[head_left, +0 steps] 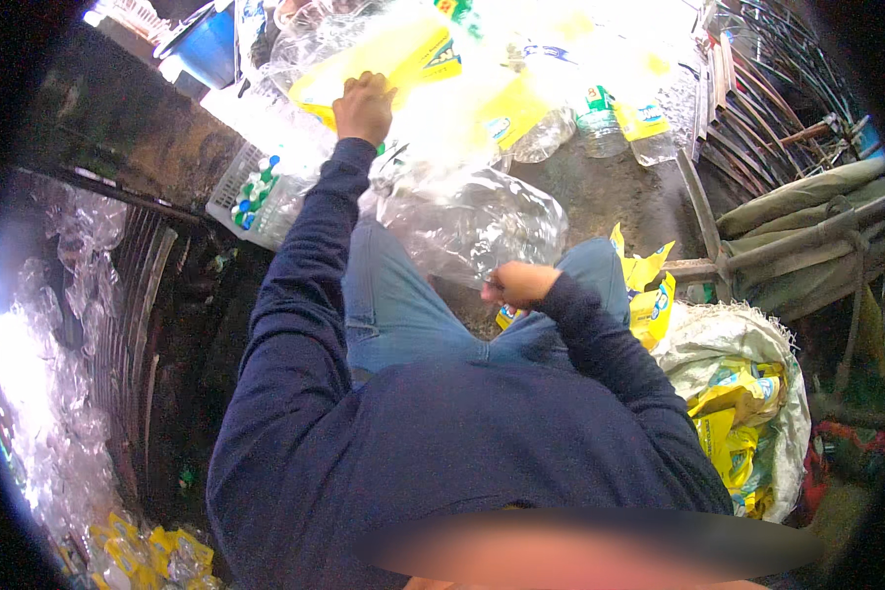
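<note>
My left hand [366,106] reaches forward with its fingers curled over a large clear plastic bottle with a yellow label [403,61]. Closer in, a big clear plastic bottle with no label [472,221] lies between my knees. My right hand [523,285] is closed beside its near side, above my right thigh. What those fingers hold, if anything, is too small to make out. More yellow-labelled bottles [513,108] lie ahead, partly washed out by glare, with a green-labelled bottle [597,118] to their right.
At left, a grey plastic basket [221,202] holds blue, green and white caps. A white woven sack [792,393] with yellow labels stands at my right. Metal strips [747,118] and a metal frame [700,211] lie beyond it. A blue bucket [206,49] sits far left.
</note>
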Demonstrator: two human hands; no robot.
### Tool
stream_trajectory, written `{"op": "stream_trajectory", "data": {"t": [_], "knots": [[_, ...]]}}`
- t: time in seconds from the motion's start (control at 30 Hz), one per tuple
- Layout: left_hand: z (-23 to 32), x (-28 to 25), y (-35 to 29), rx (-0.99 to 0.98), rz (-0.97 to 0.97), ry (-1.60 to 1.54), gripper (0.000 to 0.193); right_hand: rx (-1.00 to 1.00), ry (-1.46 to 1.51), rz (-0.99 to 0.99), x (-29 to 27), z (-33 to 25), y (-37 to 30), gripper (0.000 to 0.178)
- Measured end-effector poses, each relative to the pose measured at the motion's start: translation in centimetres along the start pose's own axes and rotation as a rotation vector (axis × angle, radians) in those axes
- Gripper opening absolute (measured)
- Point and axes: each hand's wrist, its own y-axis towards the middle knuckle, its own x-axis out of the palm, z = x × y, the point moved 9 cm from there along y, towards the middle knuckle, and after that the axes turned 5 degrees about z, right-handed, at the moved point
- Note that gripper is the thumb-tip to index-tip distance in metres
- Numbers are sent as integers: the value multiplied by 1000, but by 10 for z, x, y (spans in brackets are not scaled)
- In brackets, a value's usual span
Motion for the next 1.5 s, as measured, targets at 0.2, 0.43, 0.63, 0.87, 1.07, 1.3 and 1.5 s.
{"op": "stream_trajectory", "data": {"t": [0.2,0.43,0.63,0.87,1.07,1.3,1.5], "knots": [[19,6,-37,-13,-36,-117,11,-16,-263,719,-159,-48,0,32],[25,-32,-67,-43,24,-185,9,23,-333,936,-209,-17,123,29],[32,-73,-67,7,61,-643,9,-41,-910,888,-157,71,208,25],[56,-84,-82,196,-158,-648,7,62,1101,733,-142,64,111,24],[118,-71,-138,531,-251,-460,12,-29,1389,232,-92,-1,65,24],[121,-99,-83,643,-25,-35,41,58,1616,114,-34,-11,98,22],[36,-86,6,128,-15,-130,59,109,1582,353,-50,-11,94,34]]}}
